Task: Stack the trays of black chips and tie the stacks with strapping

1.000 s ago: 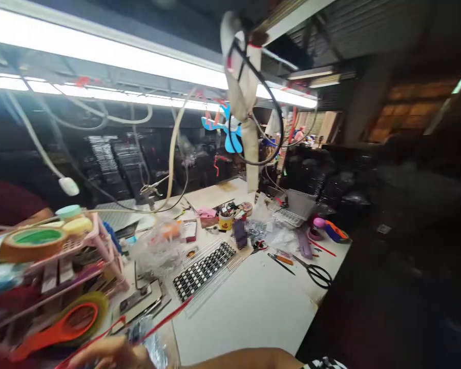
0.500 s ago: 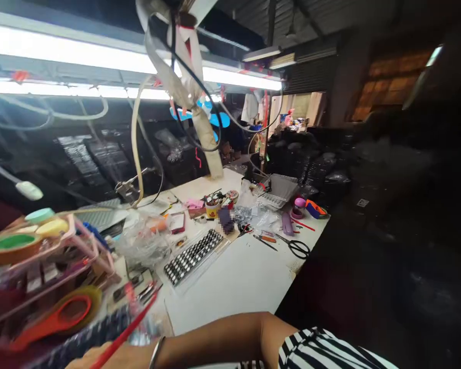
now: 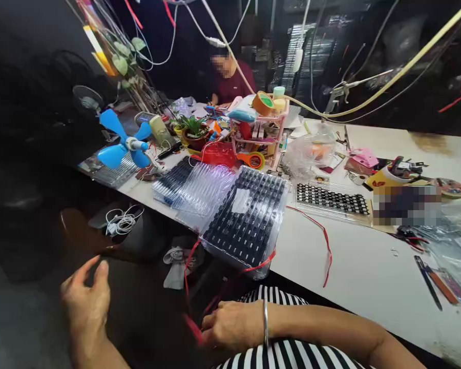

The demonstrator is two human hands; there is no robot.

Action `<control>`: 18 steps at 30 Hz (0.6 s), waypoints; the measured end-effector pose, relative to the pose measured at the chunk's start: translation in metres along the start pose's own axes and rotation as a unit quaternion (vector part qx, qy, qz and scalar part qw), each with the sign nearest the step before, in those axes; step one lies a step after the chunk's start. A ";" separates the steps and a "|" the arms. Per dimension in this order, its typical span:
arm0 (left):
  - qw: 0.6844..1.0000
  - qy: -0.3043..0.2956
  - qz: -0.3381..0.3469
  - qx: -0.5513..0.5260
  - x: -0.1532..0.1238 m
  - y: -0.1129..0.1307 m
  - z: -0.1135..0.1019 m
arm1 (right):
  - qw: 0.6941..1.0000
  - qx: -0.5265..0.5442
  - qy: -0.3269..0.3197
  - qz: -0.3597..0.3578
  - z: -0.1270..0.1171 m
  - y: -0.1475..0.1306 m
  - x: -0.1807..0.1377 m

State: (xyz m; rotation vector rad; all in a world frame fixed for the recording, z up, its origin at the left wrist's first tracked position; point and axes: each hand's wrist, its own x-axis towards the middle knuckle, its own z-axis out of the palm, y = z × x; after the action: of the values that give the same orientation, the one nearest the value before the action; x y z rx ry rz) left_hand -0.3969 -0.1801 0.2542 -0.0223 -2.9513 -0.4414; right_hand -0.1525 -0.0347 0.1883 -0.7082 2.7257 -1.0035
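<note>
**Red strap in your right hand, tray stack at the near edge**

The red strap (image 3: 324,241) runs from your right hand (image 3: 234,324) up to the stack of clear trays (image 3: 249,220), which holds rows of dark parts and overhangs the near edge of the worktop (image 3: 353,277). One band of the strap crosses the stack's near corner; a loose length lies curved on the bare white surface to the right of the stack. Another loop drops off the edge and comes down to your fingers.

Your right hand sits low in front of your striped top, below the worktop's near edge, palm down, with a metal bangle (image 3: 266,323) on the wrist. Its fingers are curled together and pinch the strap at the left side of the hand, where the strap blurs. The forearm comes in from the lower right.

Your left hand (image 3: 85,297) is raised well to the left, off the worktop, over the dark floor. Its fingers are spread and slightly bent, holding nothing, well apart from the strap and the stack.

Behind the stack lies a second pile of clear trays (image 3: 200,187), toward the far left edge. To the right, a flat tray of dark parts (image 3: 332,200) rests on the worktop. Farther back stand a pink rack (image 3: 259,133) with tape rolls and a blue fan (image 3: 125,146). A person in a dark red shirt (image 3: 230,84) sits at the far side.
</note>
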 end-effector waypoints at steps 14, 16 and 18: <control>0.678 -0.680 0.278 -0.035 -0.184 -0.018 0.150 | 0.723 0.408 0.267 0.490 0.021 0.020 -0.181; 0.676 -0.683 0.276 0.000 -0.208 -0.029 0.189 | 0.672 0.333 0.213 0.626 0.071 0.025 -0.206; 0.671 -0.690 0.269 0.027 -0.230 -0.032 0.223 | 0.626 0.288 0.184 0.700 0.119 0.022 -0.224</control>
State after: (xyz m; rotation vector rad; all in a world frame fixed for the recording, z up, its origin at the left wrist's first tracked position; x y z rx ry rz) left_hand -0.2055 -0.1438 -0.0013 -2.0097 -3.9047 -0.2506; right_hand 0.0705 0.0195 0.0789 1.6145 1.8408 -1.3039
